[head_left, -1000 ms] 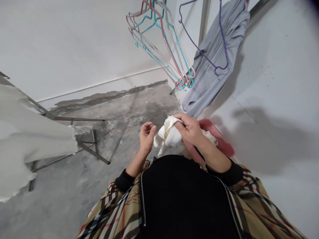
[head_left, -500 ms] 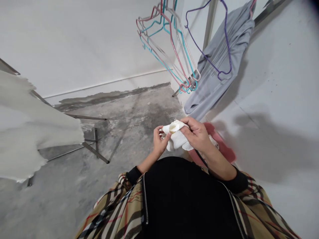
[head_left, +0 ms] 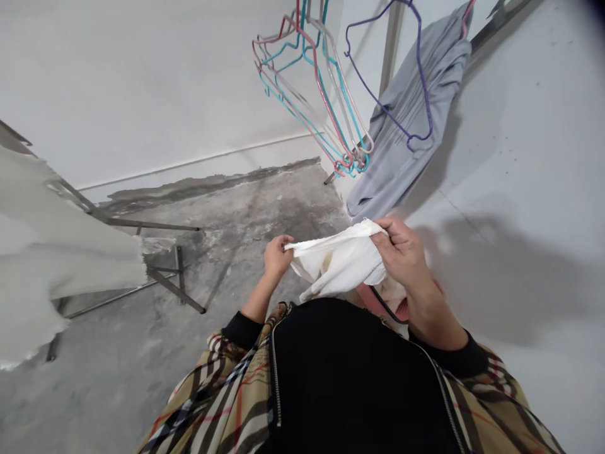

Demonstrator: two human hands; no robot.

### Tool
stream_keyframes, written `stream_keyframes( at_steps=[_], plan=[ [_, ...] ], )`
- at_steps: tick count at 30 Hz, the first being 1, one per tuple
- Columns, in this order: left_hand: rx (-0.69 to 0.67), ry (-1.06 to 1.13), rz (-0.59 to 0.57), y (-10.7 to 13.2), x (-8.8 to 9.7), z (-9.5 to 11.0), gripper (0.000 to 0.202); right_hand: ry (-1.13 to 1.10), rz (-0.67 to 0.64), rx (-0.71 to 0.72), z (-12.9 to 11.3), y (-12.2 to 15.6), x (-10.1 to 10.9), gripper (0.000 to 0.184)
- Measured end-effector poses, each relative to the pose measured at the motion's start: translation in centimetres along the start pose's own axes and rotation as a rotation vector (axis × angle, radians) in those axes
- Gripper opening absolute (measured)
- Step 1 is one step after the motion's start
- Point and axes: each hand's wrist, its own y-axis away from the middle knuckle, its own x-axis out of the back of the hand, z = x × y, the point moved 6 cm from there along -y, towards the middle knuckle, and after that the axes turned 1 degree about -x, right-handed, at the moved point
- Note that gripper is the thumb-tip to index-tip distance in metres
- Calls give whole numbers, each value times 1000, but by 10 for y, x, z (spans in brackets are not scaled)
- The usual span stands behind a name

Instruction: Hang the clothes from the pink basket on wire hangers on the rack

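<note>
**A:** Left hand (head_left: pixel 276 257)?

**B:** Narrow pinch on one corner of a soft white cloth (head_left: pixel 338 261), fingers curled tight. Right hand (head_left: pixel 401 255): a firm hold on the far edge, fingers folded over the fabric.

**A:** And the cloth itself?

**B:** Up in the air between both hands, above a black zippered front (head_left: pixel 354 378). Pulled out flat and wide along the top edge, with the lower part sagging in loose folds.

**A:** Different from half a second ago?

**B:** Very. Then a small bunch, both hands close together. Now much farther apart, cloth far more spread out.

**A:** Anything nearby?

**B:** Just below the right hand, a pink plastic basin (head_left: pixel 365 296), mostly hidden. Farther ahead, a grey fabric garment (head_left: pixel 406 120) against a white wall, beneath a thin purple wire hanger (head_left: pixel 419 75). To the left, a tangle of pink and teal wire hangers (head_left: pixel 312 82), then bare grey concrete floor (head_left: pixel 246 208).
</note>
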Motion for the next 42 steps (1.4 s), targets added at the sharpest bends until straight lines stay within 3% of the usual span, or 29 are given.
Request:
stream_keyframes(
  at_steps=[6,11,15,23,28,32,35,39,42],
  plan=[
    [99,82,77,-22,41,11,22,154,63,-37,22,-3,15,16],
    [186,378,114,-31,45,21,39,248,24,-24,33,-4,10,14],
    [235,564,119,-29,46,31,42,248,30,-42,45,-4,9,16],
    [15,211,-51,-20,53,53,36,156,126,-106,69,0,18,18],
    [37,56,-314,-13,46,58,27,107,207,-178,66,0,24,19],
    [65,167,-580,0,35,65,12,101,239,-181,65,0,27,20],
    [104,330,-699,12,26,69,26,106,205,-167,66,0,26,20],
    [215,481,-706,20,17,67,34,85,166,-186,69,2,24,21],
    [216,465,-665,17,16,60,35,65,175,-198,68,3,25,21]
  ],
)
